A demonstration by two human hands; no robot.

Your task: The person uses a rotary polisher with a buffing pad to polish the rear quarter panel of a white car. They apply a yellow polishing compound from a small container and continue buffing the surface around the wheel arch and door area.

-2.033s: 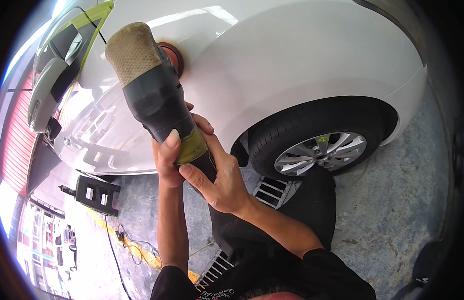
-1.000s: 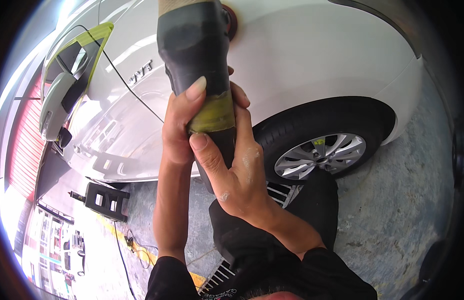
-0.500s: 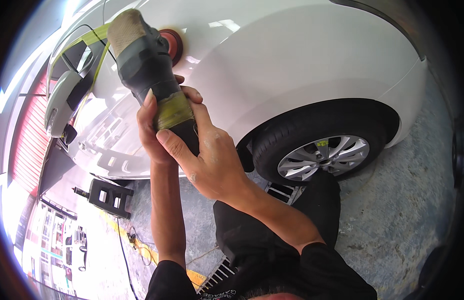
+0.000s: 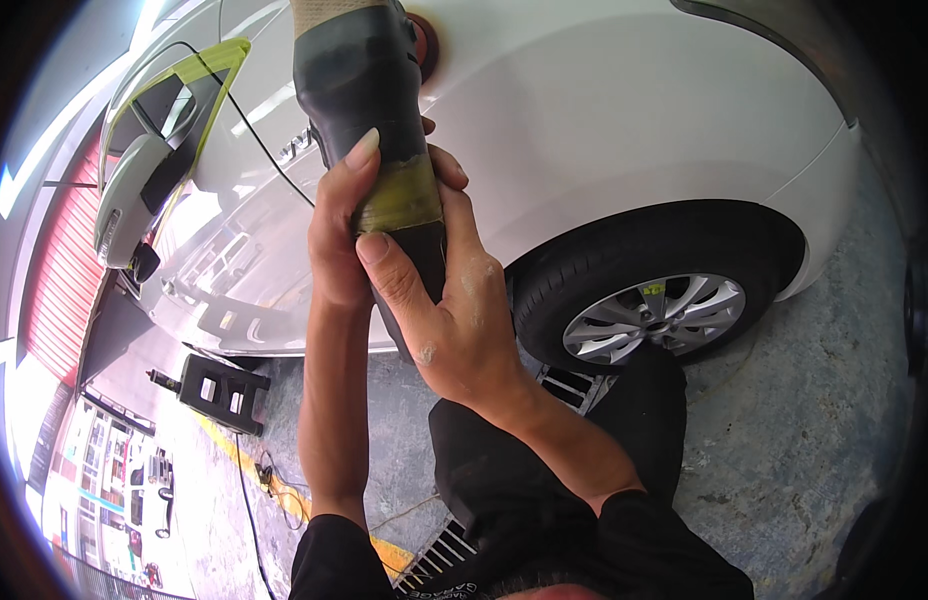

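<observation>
Both hands grip a black car polisher (image 4: 359, 85) whose body carries a band of yellow-green tape. My left hand (image 4: 339, 230) is wrapped round it at the taped part, thumb lying along the body. Lower on the handle, my right hand (image 4: 464, 320) closes round it, its thumb across the front near the tape. A reddish round pad (image 4: 423, 48) shows at the polisher's far right side, against the white car panel (image 4: 594, 110); how fully it touches is partly hidden by the body. Beige material covers the polisher's head, which is cut off at the top edge.
A car wheel (image 4: 654, 310) sits right of my hands, my knee close against it. At left are the side mirror (image 4: 129, 205) and a window edged with yellow-green tape (image 4: 219, 65). A black stool-like stand (image 4: 224, 395) and a cable (image 4: 246, 490) are on the floor, beside a drain grate (image 4: 439, 555).
The polisher has slid to the right and slightly up along the panel, both hands moving with it. It now stands more upright in view, its head partly out of the picture.
</observation>
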